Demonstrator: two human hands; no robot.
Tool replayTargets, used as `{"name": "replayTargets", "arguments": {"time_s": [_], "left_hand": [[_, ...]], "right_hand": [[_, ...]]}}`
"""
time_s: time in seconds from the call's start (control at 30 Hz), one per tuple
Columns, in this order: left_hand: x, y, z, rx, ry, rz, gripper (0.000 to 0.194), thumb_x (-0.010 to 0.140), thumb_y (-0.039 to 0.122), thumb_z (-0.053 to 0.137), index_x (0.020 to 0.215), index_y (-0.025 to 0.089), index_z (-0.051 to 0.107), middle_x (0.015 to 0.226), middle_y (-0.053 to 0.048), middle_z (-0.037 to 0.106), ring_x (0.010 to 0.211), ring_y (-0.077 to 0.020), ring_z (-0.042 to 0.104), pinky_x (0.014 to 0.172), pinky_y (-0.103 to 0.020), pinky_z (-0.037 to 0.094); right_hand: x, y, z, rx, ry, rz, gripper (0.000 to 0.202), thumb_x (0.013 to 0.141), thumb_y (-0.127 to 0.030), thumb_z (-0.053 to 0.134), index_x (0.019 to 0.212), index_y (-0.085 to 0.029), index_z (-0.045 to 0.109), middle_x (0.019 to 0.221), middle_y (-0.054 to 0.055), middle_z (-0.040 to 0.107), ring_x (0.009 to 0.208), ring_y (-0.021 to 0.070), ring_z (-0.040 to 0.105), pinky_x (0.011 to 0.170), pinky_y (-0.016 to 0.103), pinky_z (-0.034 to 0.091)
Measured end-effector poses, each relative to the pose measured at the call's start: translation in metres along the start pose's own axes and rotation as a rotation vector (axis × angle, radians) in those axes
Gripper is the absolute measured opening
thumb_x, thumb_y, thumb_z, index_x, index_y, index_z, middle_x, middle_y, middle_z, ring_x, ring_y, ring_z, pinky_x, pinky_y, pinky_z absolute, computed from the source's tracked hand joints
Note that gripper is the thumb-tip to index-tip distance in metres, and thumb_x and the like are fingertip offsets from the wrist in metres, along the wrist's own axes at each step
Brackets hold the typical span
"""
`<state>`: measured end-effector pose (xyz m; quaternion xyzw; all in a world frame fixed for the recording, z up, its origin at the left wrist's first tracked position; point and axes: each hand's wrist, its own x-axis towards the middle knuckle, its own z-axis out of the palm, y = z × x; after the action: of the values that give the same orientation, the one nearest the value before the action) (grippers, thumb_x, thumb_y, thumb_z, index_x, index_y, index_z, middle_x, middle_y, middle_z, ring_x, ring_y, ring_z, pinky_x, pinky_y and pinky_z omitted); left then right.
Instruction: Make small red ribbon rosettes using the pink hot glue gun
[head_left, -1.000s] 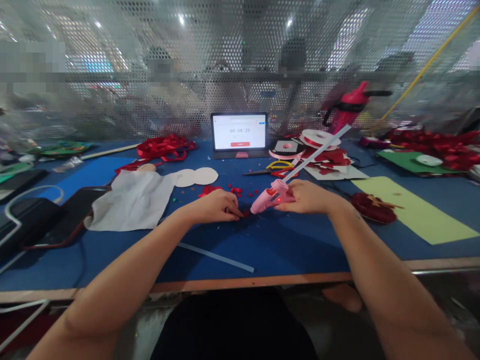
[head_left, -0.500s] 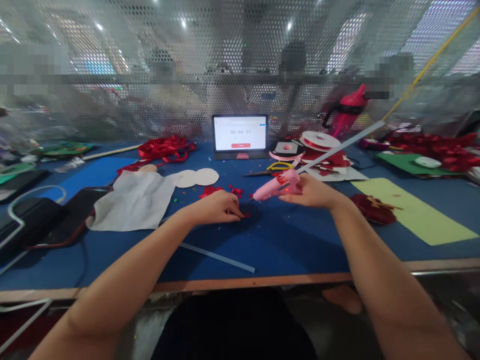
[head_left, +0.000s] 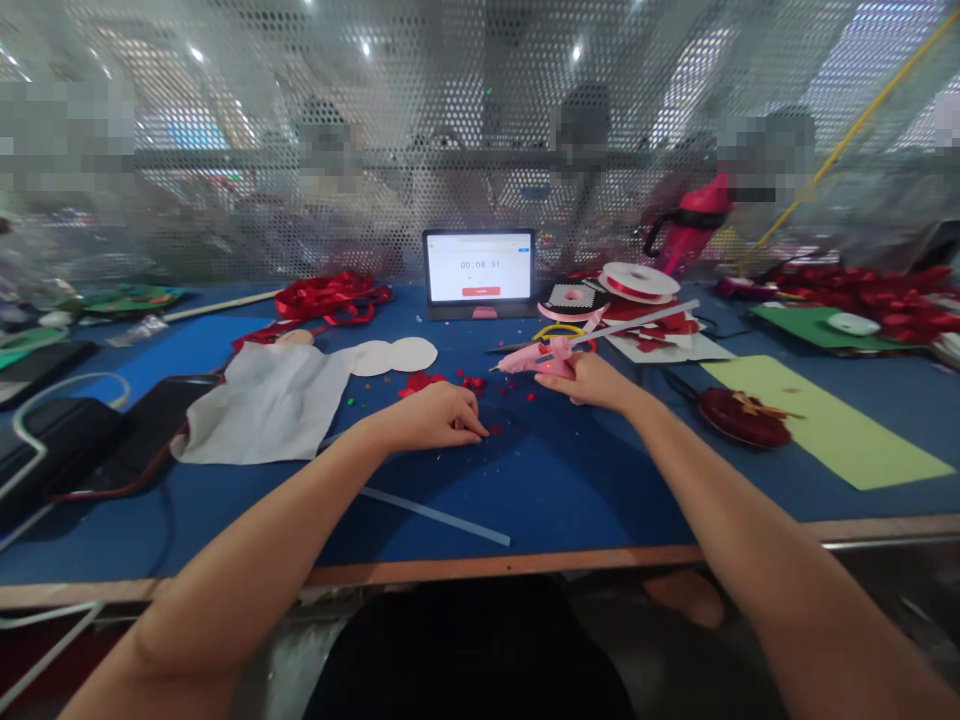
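My right hand (head_left: 596, 382) is wrapped round the handle of a pink glue gun (head_left: 536, 357), its nozzle pointing left above the table. A long translucent glue stick (head_left: 645, 318) sticks out of the gun's back toward the upper right. My left hand (head_left: 439, 415) rests low on the blue table with its fingertips pinched together at a small dark red piece (head_left: 493, 430). Small red scraps (head_left: 472, 383) and a red petal-like piece (head_left: 420, 383) lie just beyond that hand. Nearer the front edge lies a second glue stick (head_left: 442, 517).
A tablet (head_left: 481, 268) with a timer stands at the back. Scissors (head_left: 559, 335) and ribbon spools (head_left: 639, 282) lie behind the glue gun. On the left are a white cloth (head_left: 262, 405) and a phone (head_left: 142, 435); yellow paper (head_left: 832, 420) lies right.
My right hand has moved the glue gun left and slightly away from me, and the glue stick in it now slopes less steeply. My left hand has stayed in place.
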<state>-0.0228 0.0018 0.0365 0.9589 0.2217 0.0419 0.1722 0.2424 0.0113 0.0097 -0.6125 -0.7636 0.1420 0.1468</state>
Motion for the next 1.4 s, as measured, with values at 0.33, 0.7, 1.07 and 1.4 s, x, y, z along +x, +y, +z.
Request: {"name": "replayTargets", "arguments": {"time_s": [0.33, 0.7, 1.07, 1.4], "left_hand": [[0.0, 0.0, 0.0, -0.005, 0.018, 0.021, 0.017, 0.08, 0.018, 0.059, 0.091, 0.018, 0.072, 0.082, -0.005, 0.065, 0.069, -0.0097, 0.058, 0.065, -0.019, 0.041], [0.0, 0.001, 0.001, 0.005, 0.026, 0.009, 0.018, 0.078, 0.015, 0.059, 0.088, 0.02, 0.072, 0.077, -0.002, 0.064, 0.069, -0.0089, 0.057, 0.064, -0.018, 0.041], [0.0, 0.0, 0.002, -0.003, 0.026, 0.021, 0.018, 0.078, 0.015, 0.058, 0.087, 0.02, 0.072, 0.077, -0.001, 0.064, 0.068, -0.0092, 0.057, 0.064, -0.018, 0.041], [0.001, -0.002, 0.003, 0.006, 0.03, 0.038, 0.016, 0.078, 0.016, 0.057, 0.081, 0.02, 0.073, 0.077, -0.001, 0.065, 0.07, -0.0091, 0.058, 0.065, -0.017, 0.04]], "right_hand": [[-0.033, -0.009, -0.041, -0.176, -0.061, -0.103, 0.046, 0.071, -0.063, 0.053, 0.056, -0.019, 0.055, 0.054, 0.0, 0.056, 0.05, 0.0115, 0.047, 0.049, 0.025, 0.028], [-0.029, -0.057, 0.01, -0.183, -0.07, -0.52, 0.015, 0.076, -0.032, 0.06, 0.084, -0.021, 0.067, 0.06, -0.003, 0.06, 0.06, 0.0111, 0.052, 0.054, 0.023, 0.026], [-0.029, -0.061, 0.024, -0.338, 0.069, -0.618, 0.013, 0.08, -0.027, 0.056, 0.085, -0.022, 0.066, 0.073, 0.002, 0.066, 0.068, 0.0134, 0.058, 0.054, 0.024, 0.026], [-0.035, -0.071, 0.024, -0.527, 0.069, -0.646, 0.018, 0.084, -0.019, 0.045, 0.081, -0.017, 0.062, 0.068, 0.006, 0.064, 0.062, 0.0137, 0.054, 0.049, 0.027, 0.015]]}}
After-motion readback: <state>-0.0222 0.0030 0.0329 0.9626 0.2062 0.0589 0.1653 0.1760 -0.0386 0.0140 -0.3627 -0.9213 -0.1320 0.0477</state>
